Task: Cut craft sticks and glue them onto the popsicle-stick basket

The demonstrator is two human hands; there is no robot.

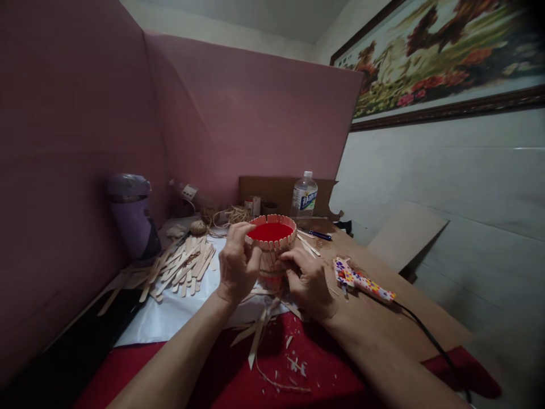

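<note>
A round red container (272, 232) covered on its outside with upright wooden craft sticks (269, 260) stands in front of me. My left hand (237, 264) grips its left side, with the fingers over the rim and the thumb on the front. My right hand (310, 283) is closed at the container's right front, thumb and fingertips together against the sticks. What it pinches, if anything, is too small to make out. A thin strand of twine (272, 383) trails below the container onto the red cloth (230, 375), among cut stick pieces (255, 343) and wood chips.
Loose craft sticks (187, 267) are heaped on a white sheet (166, 318) at left, beside a purple bottle (134, 218). Twine (237, 214) and a clear plastic bottle (305, 196) stand behind. A flower-patterned glue gun (361, 281) with a cord, and a blue pen (319, 234), lie at right.
</note>
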